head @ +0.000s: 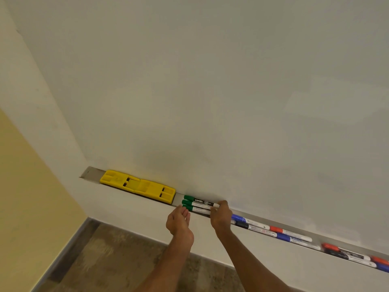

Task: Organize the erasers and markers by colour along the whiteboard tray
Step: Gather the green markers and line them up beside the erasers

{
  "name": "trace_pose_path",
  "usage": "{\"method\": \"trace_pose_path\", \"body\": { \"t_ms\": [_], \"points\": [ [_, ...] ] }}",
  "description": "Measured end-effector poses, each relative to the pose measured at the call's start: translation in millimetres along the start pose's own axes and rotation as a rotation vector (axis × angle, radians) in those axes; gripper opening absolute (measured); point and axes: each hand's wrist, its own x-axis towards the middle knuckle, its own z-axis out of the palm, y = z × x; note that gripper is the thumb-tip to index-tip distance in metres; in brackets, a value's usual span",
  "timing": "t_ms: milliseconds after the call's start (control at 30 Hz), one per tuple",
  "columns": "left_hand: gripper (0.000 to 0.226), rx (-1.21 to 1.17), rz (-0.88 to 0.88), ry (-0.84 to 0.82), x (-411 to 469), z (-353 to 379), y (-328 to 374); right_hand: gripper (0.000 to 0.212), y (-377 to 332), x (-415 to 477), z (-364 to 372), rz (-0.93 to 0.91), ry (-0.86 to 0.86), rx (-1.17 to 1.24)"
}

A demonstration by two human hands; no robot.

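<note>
Three green-capped markers (199,204) lie side by side in the whiteboard tray (92,172), caps to the left. My right hand (221,214) touches their right ends with its fingertips. My left hand (179,221) hovers by the green caps, fingers loosely straight, holding nothing. Two yellow erasers (137,185) lie end to end at the tray's left end. Further right lie blue-capped markers (239,219), a red-capped marker (277,229) and several more red, blue and black ones (345,252).
The whiteboard (210,91) fills the view above the tray. A yellow wall (25,186) stands at the left. Below the board is a white wall band and a brown floor (117,256).
</note>
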Motion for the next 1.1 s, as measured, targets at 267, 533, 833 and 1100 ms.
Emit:
{"method": "trace_pose_path", "body": {
  "t_ms": [267, 533, 833, 1100],
  "points": [
    [0.031, -0.018, -0.040, 0.003, -1, 2, 0, 0.022, -5, -3, -2, -0.032, 0.004, -0.200],
    [0.029, -0.014, -0.063, 0.023, 2, 0, 0, 0.024, -4, -3, 1, -0.044, -0.059, -0.257],
    [0.020, 0.017, -0.076, 0.034, 7, -5, 1, 0.024, -11, -1, 12, -0.060, -0.091, -0.218],
    [0.020, 0.045, -0.073, 0.019, 7, -4, -1, 0.021, -11, -1, 10, -0.065, -0.085, -0.217]
  ]
}}
